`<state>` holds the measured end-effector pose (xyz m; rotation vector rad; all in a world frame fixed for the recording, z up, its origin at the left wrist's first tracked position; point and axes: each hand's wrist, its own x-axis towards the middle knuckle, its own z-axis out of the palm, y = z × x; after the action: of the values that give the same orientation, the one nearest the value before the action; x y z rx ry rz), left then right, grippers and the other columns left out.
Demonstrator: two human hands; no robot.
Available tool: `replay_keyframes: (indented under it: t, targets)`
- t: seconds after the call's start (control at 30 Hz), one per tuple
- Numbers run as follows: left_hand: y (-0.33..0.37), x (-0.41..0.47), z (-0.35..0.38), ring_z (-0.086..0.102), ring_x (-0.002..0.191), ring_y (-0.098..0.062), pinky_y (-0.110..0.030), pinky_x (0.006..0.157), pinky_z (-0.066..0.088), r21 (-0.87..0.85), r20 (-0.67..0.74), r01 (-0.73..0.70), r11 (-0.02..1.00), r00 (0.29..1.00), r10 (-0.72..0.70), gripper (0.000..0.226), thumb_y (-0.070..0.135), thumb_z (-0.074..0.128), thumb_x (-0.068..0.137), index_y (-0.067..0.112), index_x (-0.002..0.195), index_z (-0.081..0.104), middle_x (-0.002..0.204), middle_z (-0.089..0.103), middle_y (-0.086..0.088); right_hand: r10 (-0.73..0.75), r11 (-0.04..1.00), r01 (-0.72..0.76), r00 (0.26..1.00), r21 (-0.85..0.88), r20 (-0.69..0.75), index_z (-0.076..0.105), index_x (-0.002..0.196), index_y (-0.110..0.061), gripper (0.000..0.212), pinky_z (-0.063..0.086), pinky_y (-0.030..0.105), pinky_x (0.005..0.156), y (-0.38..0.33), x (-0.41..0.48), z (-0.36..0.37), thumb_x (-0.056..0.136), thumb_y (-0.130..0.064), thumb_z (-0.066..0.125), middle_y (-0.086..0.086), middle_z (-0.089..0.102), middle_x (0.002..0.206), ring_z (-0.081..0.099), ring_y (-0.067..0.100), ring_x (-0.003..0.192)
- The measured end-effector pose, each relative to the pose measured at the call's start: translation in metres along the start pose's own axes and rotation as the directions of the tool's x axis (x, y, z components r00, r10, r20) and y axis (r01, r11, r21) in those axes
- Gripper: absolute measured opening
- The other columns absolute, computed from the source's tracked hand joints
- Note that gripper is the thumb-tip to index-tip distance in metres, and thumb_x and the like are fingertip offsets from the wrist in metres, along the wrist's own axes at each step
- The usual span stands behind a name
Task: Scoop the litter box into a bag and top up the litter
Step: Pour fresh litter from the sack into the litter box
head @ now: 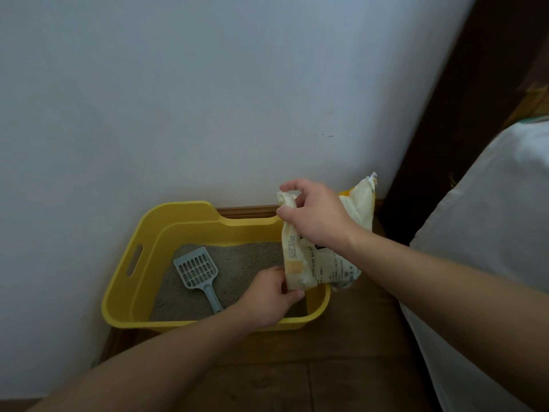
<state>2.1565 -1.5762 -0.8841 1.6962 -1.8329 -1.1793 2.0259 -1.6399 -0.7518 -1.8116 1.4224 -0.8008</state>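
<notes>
A yellow litter box (127,281) stands on the wooden floor against the white wall, filled with grey litter (246,260). A grey-blue slotted scoop (197,273) lies on the litter, handle toward me. A cream and yellow litter bag (300,263) is held over the box's right side. My right hand (318,215) grips the bag's upper part near its folded top. My left hand (271,295) holds the bag's lower corner, over the box's near right part. The bag's mouth cannot be made out.
The white wall (208,99) rises directly behind the box, with a wooden baseboard (246,211) at its foot. A dark wooden frame (463,129) stands to the right. A white fabric-covered surface (490,218) fills the right edge. Wooden floor (326,367) lies in front.
</notes>
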Motion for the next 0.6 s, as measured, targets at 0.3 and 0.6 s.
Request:
replay_keyframes:
  t: [0.3, 0.6]
  targets:
    - [0.003, 0.002, 0.000, 0.055, 0.123, -0.005, -0.032, 0.107, 0.044, -0.111, 0.061, 0.078, 0.991, 0.996, -0.072, 0.047, 0.021, 0.070, 0.089, 0.030, 0.133, 0.058, 0.130, 0.064, 0.014, 0.001, 1.000, -0.001, 1.000, -0.014, 0.016, 0.060, 0.127, -0.028, 0.042, 0.047, 0.023, 0.061, 0.004, 0.003, 0.006, 0.086, -0.024, 0.068, -0.007, 0.061, 0.076, 0.062, 0.009, 0.070]
    - [0.008, 0.005, -0.002, 0.060, 0.117, -0.009, -0.037, 0.105, 0.047, -0.124, 0.108, 0.125, 0.984, 0.988, -0.112, 0.044, 0.019, 0.069, 0.090, 0.029, 0.132, 0.058, 0.125, 0.066, 0.012, -0.001, 1.000, 0.001, 1.000, -0.013, 0.019, 0.060, 0.127, -0.028, 0.043, 0.042, 0.019, 0.055, 0.007, 0.006, 0.011, 0.086, -0.024, 0.069, -0.008, 0.060, 0.076, 0.061, 0.007, 0.067]
